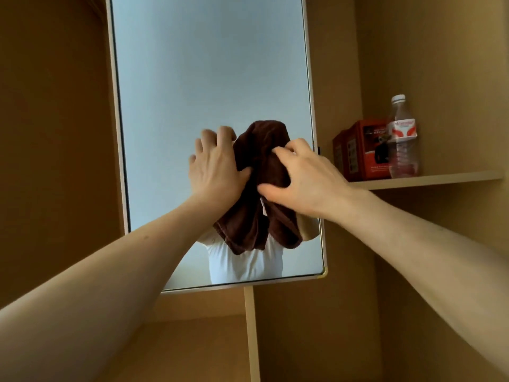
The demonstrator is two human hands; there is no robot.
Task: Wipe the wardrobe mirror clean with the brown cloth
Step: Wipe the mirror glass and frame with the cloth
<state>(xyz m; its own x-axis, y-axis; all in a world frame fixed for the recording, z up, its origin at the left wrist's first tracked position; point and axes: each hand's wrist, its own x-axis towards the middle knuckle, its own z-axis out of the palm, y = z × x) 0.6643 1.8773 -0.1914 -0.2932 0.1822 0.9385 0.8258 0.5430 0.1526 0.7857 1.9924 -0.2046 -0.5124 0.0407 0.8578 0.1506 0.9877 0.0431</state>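
Pale-framed glass, the wardrobe mirror (209, 78) runs off the top beyond my grip; the brown cloth (257, 188), bunched against it, hides my reflection's face, my left hand (216, 168) and right hand (305, 179) clenching its folds.

No legible text anywhere. Water bottle (403, 139) on shelf (429, 179): white label w/ red marks, lettering too blurred to read. Red box (363, 153) beside it: small white print + a panel, also unreadable.
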